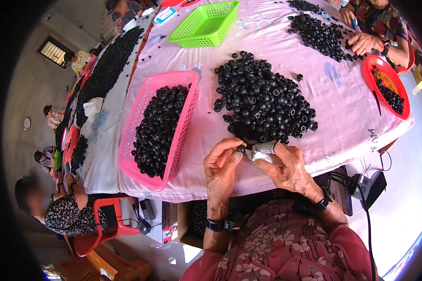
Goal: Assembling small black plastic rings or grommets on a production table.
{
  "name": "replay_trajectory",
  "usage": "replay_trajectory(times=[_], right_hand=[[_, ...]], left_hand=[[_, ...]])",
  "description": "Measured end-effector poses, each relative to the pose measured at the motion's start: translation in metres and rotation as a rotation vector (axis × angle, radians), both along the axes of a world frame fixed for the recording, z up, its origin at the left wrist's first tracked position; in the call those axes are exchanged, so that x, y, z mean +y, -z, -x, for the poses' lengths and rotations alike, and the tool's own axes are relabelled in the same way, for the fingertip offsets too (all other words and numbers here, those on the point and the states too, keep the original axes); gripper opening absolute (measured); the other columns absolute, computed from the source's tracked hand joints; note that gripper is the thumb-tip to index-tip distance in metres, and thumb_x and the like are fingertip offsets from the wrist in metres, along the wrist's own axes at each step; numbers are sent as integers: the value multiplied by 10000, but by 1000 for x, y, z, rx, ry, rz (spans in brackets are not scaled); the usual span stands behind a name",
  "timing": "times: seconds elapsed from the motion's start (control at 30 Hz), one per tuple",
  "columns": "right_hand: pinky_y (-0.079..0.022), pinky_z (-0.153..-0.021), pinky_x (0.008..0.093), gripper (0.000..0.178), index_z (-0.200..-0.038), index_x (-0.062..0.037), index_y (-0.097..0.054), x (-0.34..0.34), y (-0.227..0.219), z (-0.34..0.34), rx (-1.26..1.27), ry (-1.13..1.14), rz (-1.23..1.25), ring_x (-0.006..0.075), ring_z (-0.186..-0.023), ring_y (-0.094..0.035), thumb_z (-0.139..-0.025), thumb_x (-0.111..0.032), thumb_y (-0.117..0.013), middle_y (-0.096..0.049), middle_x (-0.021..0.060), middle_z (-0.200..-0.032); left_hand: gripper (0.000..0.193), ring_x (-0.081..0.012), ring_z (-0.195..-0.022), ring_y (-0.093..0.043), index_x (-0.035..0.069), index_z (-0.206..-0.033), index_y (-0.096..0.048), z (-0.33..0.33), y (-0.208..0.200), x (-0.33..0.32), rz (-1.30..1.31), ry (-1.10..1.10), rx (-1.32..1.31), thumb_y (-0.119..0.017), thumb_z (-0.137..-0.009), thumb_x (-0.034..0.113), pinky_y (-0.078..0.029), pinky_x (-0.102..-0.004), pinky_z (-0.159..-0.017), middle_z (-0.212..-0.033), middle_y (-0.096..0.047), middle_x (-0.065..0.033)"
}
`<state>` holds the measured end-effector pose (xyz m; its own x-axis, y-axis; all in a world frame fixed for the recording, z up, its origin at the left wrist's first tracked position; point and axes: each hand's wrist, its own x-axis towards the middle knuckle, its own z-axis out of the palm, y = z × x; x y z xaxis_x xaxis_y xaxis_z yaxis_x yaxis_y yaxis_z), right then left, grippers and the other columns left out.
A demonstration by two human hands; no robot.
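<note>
My left hand pinches a small round black part between thumb and fingertips. Close against it, my right hand is closed on a small cutting tool whose handle looks wrapped in white; a short blade seems to point at the part, though its shape is hard to make out. Grey mesh-like wrapping covers a finger of that hand. Just beyond both hands lies a big heap of black parts, many with a hole through them. To the left, a pink basket holds more of them.
Pink cloth covers the table. A green basket stands at the far side. At far right, a person's hands are beside another heap and a red basin. More people sit along a neighbouring table at left. A cable hangs at right.
</note>
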<state>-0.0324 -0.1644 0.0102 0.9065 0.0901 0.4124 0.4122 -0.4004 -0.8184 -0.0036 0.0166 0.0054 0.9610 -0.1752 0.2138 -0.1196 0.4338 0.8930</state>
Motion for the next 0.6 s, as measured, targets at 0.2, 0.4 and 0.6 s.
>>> replay_trajectory(times=[0.2, 0.4, 0.6], right_hand=[[-484, -535, 382, 289, -865, -8, -542, 2, -1, -1, -25, -35, -45, 321, -641, -647, -814, -168, -778, -618, 155, -725], [-482, -535, 394, 291, -861, -8, -537, 1, 0, -2, -70, -48, -39, 335, -642, -644, -821, -179, -769, -611, 153, -728], [-478, -529, 399, 290, -857, -8, -536, 1, -1, -3, -74, -53, -36, 344, -633, -640, -824, -182, -766, -604, 155, -718]], left_hand=[[242, -167, -1004, -596, 5, -1107, -620, 0, 5, -1, 58, 1, 39, -630, -873, -58, -480, -289, -861, -1098, -622, -110], [234, -174, -1007, -596, 5, -1082, -621, 1, 3, -1, 38, 3, 26, -637, -861, -70, -481, -294, -870, -1094, -621, -113], [228, -177, -1006, -594, 4, -1074, -622, 1, 3, -1, 22, -4, 3, -636, -860, -72, -477, -294, -870, -1087, -622, -114]])
